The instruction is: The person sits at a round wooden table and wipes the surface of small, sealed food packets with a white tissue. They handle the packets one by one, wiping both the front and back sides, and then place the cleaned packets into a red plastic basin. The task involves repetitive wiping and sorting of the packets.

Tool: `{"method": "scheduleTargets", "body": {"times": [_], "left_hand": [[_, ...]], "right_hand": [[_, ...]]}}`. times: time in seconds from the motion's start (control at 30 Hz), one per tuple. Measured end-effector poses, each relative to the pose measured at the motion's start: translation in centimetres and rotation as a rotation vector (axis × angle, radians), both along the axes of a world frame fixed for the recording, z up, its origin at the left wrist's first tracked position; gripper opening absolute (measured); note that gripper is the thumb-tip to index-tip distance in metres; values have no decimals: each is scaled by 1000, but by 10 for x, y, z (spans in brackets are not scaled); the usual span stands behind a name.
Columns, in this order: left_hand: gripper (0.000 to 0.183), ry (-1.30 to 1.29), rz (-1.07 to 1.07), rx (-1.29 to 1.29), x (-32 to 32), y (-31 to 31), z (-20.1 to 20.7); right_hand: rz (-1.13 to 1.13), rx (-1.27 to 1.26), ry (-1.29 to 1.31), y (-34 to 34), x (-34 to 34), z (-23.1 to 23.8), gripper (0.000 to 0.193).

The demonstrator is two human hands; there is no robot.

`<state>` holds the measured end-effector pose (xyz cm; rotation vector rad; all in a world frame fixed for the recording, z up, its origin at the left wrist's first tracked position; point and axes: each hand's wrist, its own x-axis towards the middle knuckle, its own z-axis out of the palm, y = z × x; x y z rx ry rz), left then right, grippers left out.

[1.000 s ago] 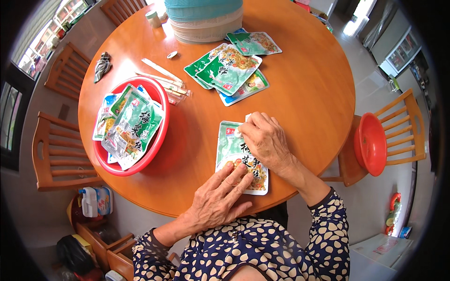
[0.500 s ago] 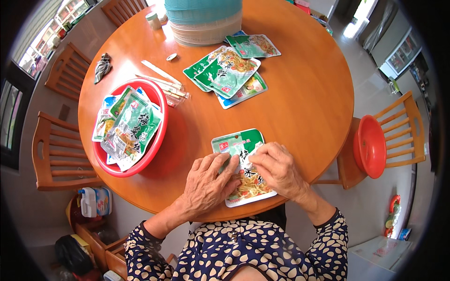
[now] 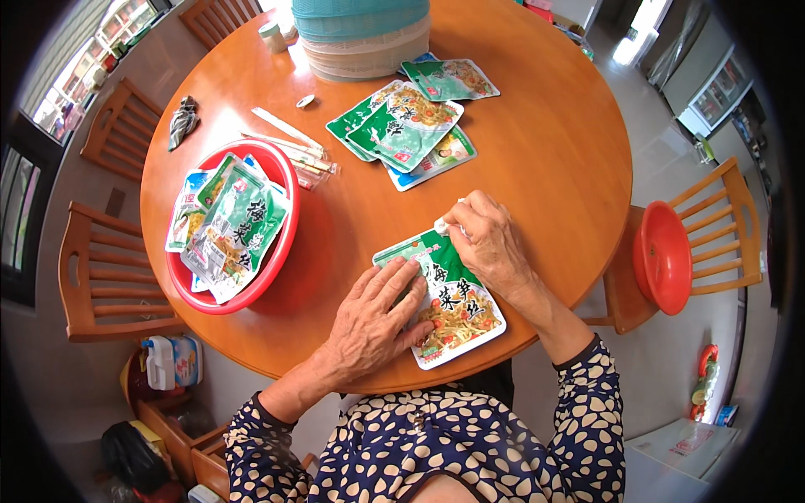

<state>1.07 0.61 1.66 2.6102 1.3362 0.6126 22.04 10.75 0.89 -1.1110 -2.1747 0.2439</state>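
A flat green-and-white food pouch (image 3: 457, 293) with noodle-like shreds pictured on it lies near the table's front edge, slightly turned. My left hand (image 3: 373, 323) rests over its left side, fingers stretched out and lying flat. At the pouch's far right corner, my right hand (image 3: 486, 239) pinches a small white wad (image 3: 442, 226) that looks like tissue or cloth; most of it is hidden by the fingers. To the left, a red basin (image 3: 293, 239) holds several similar pouches (image 3: 239, 226). Farther off, a pile of green pouches (image 3: 407, 126) overlaps on the tabletop.
The round wooden table (image 3: 537, 151) also bears wrapped chopsticks (image 3: 289, 134), a dark crumpled item (image 3: 184, 121), a small lid (image 3: 306, 101), a small jar (image 3: 272, 37) and a blue-and-beige mesh basket (image 3: 360, 38). A red bowl (image 3: 667, 260) sits on the right chair (image 3: 721, 226).
My right hand has moved away from me, from the pouch's middle to its far right corner, with the white wad. The pouch has turned slightly; my left hand stays on it.
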Motion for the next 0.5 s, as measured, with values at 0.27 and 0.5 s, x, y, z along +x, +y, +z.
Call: {"method": "scheduleTargets", "body": {"times": [0.27, 0.5], "left_hand": [[59, 5, 23, 7, 1, -5, -4], [57, -65, 24, -17, 1, -7, 0]], "right_hand": [[289, -193, 41, -35, 5, 17, 7], [109, -149, -30, -20, -3, 16, 6]]}}
